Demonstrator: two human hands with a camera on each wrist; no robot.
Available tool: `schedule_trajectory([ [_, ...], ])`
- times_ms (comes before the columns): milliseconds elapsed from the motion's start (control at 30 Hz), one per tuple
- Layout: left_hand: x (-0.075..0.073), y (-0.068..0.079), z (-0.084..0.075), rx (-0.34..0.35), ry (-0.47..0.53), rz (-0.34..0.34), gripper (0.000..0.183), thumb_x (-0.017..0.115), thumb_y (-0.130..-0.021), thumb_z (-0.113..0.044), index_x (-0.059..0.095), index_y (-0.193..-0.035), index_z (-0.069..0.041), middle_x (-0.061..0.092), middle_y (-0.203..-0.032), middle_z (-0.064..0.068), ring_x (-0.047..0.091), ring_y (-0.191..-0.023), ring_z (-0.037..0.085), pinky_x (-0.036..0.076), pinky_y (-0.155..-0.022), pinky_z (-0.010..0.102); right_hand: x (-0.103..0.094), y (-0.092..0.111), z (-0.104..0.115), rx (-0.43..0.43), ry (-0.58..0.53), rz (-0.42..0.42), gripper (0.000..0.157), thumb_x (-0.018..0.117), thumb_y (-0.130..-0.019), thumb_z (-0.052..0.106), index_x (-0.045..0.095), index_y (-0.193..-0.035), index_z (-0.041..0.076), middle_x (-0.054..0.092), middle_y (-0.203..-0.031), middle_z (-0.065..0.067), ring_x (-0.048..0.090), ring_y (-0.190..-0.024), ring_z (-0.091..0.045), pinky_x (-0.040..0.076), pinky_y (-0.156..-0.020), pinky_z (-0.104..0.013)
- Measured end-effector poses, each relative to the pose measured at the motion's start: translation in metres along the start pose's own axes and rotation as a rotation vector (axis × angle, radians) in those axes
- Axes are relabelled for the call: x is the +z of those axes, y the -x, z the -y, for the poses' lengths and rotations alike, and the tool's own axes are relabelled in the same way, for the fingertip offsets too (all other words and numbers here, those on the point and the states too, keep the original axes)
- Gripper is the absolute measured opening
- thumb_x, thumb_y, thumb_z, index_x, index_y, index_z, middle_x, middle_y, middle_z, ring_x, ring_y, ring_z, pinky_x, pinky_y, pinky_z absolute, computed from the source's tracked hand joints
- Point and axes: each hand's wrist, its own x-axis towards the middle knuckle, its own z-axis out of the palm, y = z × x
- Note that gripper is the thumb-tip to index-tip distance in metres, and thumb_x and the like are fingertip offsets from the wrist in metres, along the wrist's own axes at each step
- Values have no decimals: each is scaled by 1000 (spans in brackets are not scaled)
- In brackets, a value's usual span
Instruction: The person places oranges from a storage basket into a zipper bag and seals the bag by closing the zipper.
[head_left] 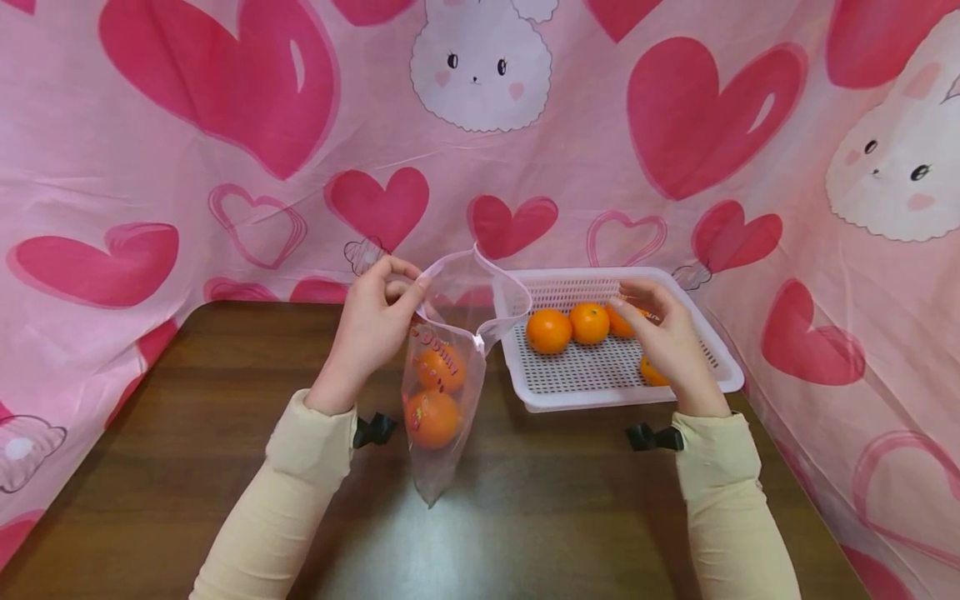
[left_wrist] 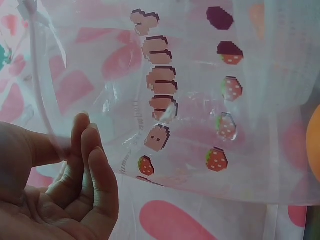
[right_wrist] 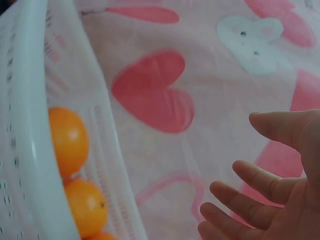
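Your left hand (head_left: pixel 378 317) pinches the rim of the clear bag (head_left: pixel 471 390) between thumb and fingers. Bag hangs upright with its pink-edged mouth gaping; its pointed bottom is down over the table (head_left: pixel 150 483). Two oranges sit inside, an upper orange (head_left: pixel 441 369) stacked on a lower orange (head_left: pixel 433 421).

Your right hand (head_left: pixel 671 337) has its fingers spread, thumb well apart, nothing held. It's over the right part of the white basket (head_left: pixel 585 400); can't tell whether it touches the fruit behind it.

Basket is on the table, right of the bag. You've got a left orange (head_left: pixel 549 332) and a middle orange (head_left: pixel 589 323) side by side, a third orange (head_left: pixel 621 323) partly behind your fingers, and a front orange (head_left: pixel 651 372) partly hidden by your hand.
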Motion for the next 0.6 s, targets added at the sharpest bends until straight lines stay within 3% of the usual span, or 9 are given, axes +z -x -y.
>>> schedule_trajectory([
  [267,-3,0,0,6,-18,-9,16,67,-100,-13,62,-110,-1,71,-75,7,56,-64,20,40,-60,31,-18,-2,-27,110,144,-13,60,60,-102,40,49,-147,2,50,-144,-25,44,-131,-44,33,-108,-63],
  [600,-4,1,1,-9,-7,-4,16,67,-100,-14,65,-109,-2,72,-77,7,57,-67,21,40,-61,30,-34,-8,-62,244,324,116,73,66,-98,42,41,-151,-2,40,-150,-32,37,-134,-53,32,-107,-67],
])
